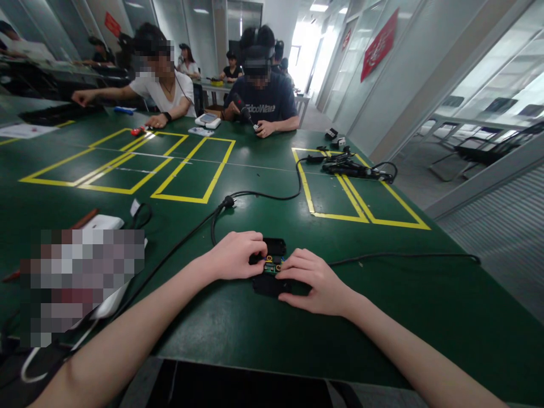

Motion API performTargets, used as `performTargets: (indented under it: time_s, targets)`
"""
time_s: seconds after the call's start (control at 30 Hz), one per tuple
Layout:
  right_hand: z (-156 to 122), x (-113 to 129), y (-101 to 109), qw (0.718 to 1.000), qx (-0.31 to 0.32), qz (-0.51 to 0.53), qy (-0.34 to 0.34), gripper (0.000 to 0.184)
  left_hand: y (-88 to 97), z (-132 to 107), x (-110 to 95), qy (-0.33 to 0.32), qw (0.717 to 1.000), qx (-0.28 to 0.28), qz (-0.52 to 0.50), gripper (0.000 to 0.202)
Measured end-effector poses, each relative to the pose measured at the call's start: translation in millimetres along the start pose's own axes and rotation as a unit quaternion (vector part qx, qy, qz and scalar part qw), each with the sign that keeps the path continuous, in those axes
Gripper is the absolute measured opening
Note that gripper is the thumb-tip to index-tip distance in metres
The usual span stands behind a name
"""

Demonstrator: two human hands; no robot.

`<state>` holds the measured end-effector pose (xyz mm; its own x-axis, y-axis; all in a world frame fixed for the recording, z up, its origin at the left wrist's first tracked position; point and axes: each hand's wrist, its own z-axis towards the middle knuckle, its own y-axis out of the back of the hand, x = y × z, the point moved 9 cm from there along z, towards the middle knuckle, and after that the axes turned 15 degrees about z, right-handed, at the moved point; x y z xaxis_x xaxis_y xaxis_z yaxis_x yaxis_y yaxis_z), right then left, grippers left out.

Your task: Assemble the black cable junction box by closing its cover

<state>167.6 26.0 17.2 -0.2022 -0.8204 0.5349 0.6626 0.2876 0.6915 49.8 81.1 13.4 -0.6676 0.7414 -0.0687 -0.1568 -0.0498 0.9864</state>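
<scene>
A small green circuit board [272,268] with copper-coloured coils lies between my hands on the green table. My left hand [238,255] is closed, thumb and fingers pinching the board's left end. From the other side, my right hand [317,281] curls its fingertips onto the board's right end, its thumb lower down by a black casing half [268,285]. Just beyond the board lies another black casing piece [275,245]. My fingers hide both ends of the board. A black cable [382,256] runs out to the right from behind my right hand.
A black power cable with a plug [228,202] crosses the table left of my hands. White devices [111,303], partly blurred out, lie at the left. Black cables and parts [346,165] rest at the far right. Across the table, two people handle things; one holds a power screwdriver [243,109].
</scene>
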Motion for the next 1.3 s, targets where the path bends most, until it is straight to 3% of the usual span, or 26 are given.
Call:
performTargets:
  time_s: [0.2,0.37,0.47,0.57,0.73,0.93,1.1,1.2,1.3]
  targets:
    - [0.5,-6.0,7.8,0.999,-0.013,-0.011,-0.03,0.016,0.6,0.1,2.8,0.01,1.0,0.006,-0.004,0.01]
    - [-3.4,-25.7,25.7,0.99,-0.078,-0.058,-0.101,0.01,2.8,0.7,5.8,0.013,0.997,-0.012,-0.073,0.011]
    - [-5.8,-37.5,25.5,0.988,-0.051,-0.069,-0.127,0.007,7.3,1.2,9.8,0.023,0.988,-0.043,-0.145,0.012]
    - [-7.5,-40.7,26.6,0.989,-0.046,-0.057,-0.128,0.016,9.8,1.3,13.6,0.031,0.978,-0.052,-0.201,0.011]
    - [-9.0,-36.6,25.7,0.989,-0.051,-0.004,-0.138,0.02,-3.5,-1.1,19.5,0.069,0.949,0.06,-0.302,0.015]
    - [-9.7,-24.7,25.2,0.995,-0.033,0.023,-0.096,0.017,-18.6,-9.4,17.1,0.072,0.894,0.171,-0.409,0.009]
    - [-10.9,-22.0,14.8,0.996,0.025,0.015,-0.084,0.04,-24.8,-12.1,13.8,0.055,0.881,0.183,-0.433,0.01]
    - [-10.2,-19.9,6.0,0.994,0.064,-0.005,-0.083,0.036,-26.7,-13.3,11.6,0.047,0.88,0.185,-0.434,0.01]
    - [-8.7,-18.7,6.4,0.995,0.056,0.009,-0.088,0.031,-28.2,-14.6,10.4,0.042,0.882,0.191,-0.429,0.009]
